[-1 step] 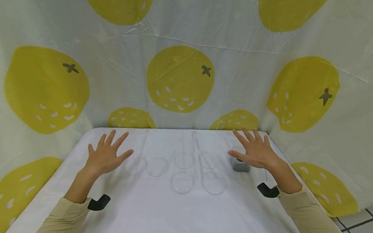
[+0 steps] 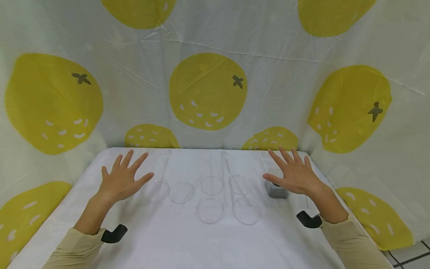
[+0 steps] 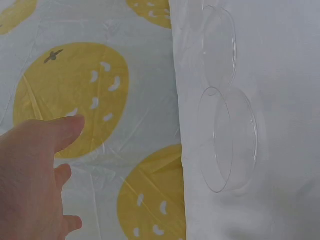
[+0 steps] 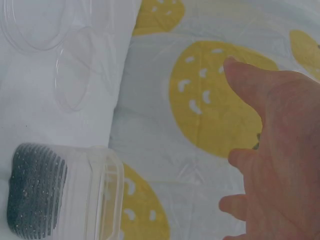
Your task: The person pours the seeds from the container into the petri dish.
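Clear round plastic containers (image 2: pixel 210 210), six in all, set out across the middle of a white cloth-covered worktop (image 2: pixel 181 246). Nearest, beige sleeves (image 2: pixel 72 248) with black curved pieces (image 2: pixel 114 234) at the wrists. Next, two containers side by side, slightly apart, near the centre. Farther back, four more in a loose row, the leftmost near the left hand (image 2: pixel 119 183). About level with that row, left hand and right hand (image 2: pixel 297 177) wide apart, fingers (image 2: pixel 127 158) splayed. Partly hidden behind the right hand in the head view, a translucent ribbed box-shaped plastic tub (image 4: pixel 82 200) with dark speckled contents (image 4: pixel 37 192). At the far edge, a shiny pale sheet (image 2: pixel 275 74) printed with large yellow fruit (image 2: pixel 208 89), dark-stemmed and white-flecked
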`<state>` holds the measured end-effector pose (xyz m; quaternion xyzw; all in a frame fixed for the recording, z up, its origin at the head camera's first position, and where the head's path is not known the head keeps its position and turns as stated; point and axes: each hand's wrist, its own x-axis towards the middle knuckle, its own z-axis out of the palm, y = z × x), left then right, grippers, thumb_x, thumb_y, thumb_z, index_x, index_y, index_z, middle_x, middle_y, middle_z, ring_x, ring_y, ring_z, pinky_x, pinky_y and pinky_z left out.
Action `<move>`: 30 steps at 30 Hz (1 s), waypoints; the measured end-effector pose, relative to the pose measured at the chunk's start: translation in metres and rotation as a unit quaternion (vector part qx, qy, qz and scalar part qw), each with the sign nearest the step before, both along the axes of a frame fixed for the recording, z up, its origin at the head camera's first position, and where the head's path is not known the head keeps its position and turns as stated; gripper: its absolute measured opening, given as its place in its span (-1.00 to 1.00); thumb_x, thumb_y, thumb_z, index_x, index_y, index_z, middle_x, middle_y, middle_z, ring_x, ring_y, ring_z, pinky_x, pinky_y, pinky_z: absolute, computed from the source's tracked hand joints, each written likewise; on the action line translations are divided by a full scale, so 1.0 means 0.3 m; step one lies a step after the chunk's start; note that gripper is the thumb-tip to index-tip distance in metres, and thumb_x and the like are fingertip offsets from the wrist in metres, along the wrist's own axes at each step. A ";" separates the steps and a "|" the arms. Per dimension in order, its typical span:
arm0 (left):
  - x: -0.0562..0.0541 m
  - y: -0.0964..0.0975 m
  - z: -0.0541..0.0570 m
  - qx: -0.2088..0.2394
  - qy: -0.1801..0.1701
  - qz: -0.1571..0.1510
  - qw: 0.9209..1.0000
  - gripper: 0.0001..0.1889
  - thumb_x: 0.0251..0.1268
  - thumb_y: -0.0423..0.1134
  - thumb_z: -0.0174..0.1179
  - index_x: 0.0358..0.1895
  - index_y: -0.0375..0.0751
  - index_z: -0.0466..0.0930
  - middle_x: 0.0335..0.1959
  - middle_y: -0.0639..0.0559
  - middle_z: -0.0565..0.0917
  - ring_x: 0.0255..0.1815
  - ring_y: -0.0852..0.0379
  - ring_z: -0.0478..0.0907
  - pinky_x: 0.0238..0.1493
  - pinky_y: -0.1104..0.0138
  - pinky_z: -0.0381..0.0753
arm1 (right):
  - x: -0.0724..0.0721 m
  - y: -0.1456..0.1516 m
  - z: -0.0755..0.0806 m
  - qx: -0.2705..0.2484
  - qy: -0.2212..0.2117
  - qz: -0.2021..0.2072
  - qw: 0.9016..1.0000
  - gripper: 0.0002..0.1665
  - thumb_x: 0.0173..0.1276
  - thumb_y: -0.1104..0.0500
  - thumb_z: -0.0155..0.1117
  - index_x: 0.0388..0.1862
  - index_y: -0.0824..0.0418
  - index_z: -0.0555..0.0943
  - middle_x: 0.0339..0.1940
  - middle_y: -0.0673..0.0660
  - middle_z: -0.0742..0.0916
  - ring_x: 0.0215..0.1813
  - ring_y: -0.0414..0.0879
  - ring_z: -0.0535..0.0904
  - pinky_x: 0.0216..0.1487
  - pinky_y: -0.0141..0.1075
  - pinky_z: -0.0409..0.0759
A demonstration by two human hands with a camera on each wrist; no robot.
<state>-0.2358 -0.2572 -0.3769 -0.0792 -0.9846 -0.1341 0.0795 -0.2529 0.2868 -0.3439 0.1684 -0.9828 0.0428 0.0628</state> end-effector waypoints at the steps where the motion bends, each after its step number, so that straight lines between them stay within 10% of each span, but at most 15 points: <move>1: 0.000 0.000 -0.001 0.001 0.001 0.000 1.000 -0.10 0.43 0.51 -0.09 0.70 0.20 0.00 0.66 -0.36 -0.11 0.56 -0.58 -0.19 0.20 -0.66 -0.34 | -0.001 -0.001 -0.001 -0.001 0.000 0.001 1.000 0.13 0.42 -0.54 0.03 0.74 0.01 0.03 0.66 0.43 0.10 0.57 0.59 -0.14 0.33 0.61 -0.23; 21: -0.036 -0.030 -0.061 0.062 -0.020 -0.037 0.997 -0.03 0.38 0.42 0.13 0.68 -0.02 0.05 0.60 -0.43 0.05 0.53 -0.54 0.02 0.22 -0.60 0.01 | -0.017 0.033 -0.017 -0.035 -0.014 0.022 0.999 0.16 0.41 -0.46 0.17 0.72 0.14 0.05 0.65 0.40 0.12 0.58 0.55 -0.12 0.35 0.59 -0.18; 30: -0.071 -0.079 -0.120 0.193 -0.081 -0.096 0.973 0.10 0.26 0.20 0.42 0.68 -0.20 -0.03 0.62 -0.35 0.07 0.57 -0.44 0.00 0.39 -0.41 0.09 | -0.062 0.138 -0.077 -0.132 -0.048 0.047 0.989 0.17 0.40 -0.27 0.38 0.69 0.28 0.06 0.62 0.46 0.15 0.57 0.53 -0.05 0.40 0.48 0.00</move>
